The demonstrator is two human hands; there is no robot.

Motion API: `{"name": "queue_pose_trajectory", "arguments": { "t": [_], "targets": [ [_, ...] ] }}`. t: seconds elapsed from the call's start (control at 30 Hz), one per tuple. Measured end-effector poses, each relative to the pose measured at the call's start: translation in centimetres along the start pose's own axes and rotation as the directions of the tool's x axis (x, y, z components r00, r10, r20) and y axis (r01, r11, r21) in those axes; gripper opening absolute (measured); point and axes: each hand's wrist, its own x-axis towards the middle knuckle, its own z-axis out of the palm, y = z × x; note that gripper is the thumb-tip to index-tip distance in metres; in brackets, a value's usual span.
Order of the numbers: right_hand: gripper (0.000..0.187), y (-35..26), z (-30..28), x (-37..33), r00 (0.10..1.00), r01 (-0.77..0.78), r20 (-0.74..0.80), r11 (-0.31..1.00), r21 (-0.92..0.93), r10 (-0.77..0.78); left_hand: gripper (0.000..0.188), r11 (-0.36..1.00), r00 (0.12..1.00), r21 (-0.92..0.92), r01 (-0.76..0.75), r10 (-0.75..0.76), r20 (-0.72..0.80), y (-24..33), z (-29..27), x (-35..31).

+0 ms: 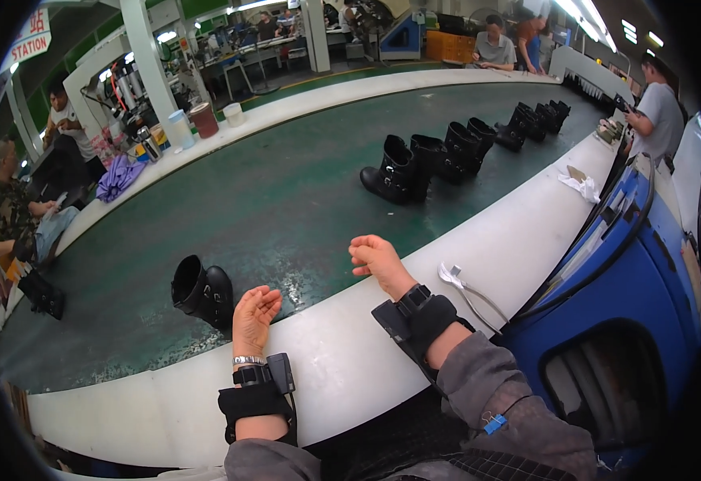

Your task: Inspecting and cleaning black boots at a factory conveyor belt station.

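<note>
My left hand (pixel 256 321) hovers at the near edge of the green belt, palm partly turned up, fingers loosely bent and nothing in them. Just left of it a black buckled ankle boot (pixel 206 293) stands on the belt, its opening facing up. Over the belt's near edge, farther right, is my right hand (pixel 378 263); its fingers curve loosely inward and hold nothing. On the white ledge to the right of that hand lies a pair of metal pincers (pixel 471 297). Both wrists wear black straps with small devices.
Several more black boots (pixel 394 172) stand in a row toward the belt's far right. A blue machine (pixel 607 321) borders my right side. A white cloth (pixel 581 186) lies on the ledge (pixel 519 224). Across the belt are a purple cloth (pixel 120 178), tubs and seated people.
</note>
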Motion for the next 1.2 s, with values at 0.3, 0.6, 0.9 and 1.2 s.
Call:
{"name": "queue_pose_trajectory", "arguments": {
  "t": [0.3, 0.6, 0.9, 1.2],
  "targets": [
    [0.089, -2.1, -6.9, 10.4, 0.661, 0.13, -0.658, 0.919, -0.371, -0.359, 0.029, 0.998, 0.998, -0.023, 0.067, -0.066, 0.023, 0.2, 0.1, 0.4],
    [0.062, -4.7, -9.3, 15.3, 0.677, 0.269, -0.442, 0.756, -0.596, -0.589, 0.027, 0.992, 0.993, -0.042, 0.121, -0.12, 0.018, 0.4, 0.7, 0.7],
    [0.022, -5.2, -5.5, 9.4, 0.866, 0.293, -0.425, 0.956, 0.004, -0.263, 0.029, 0.993, 0.993, -0.013, 0.12, -0.12, -0.004, 0.0, 0.5, 1.0],
    [0.016, -6.0, 3.8, -5.9, 0.98, 0.184, 0.005, 0.907, 0.379, -0.201, 0.053, 0.993, 0.965, -0.12, -0.005, 0.036, 0.261, 0.7, 3.4, 0.4]
  ]
}}
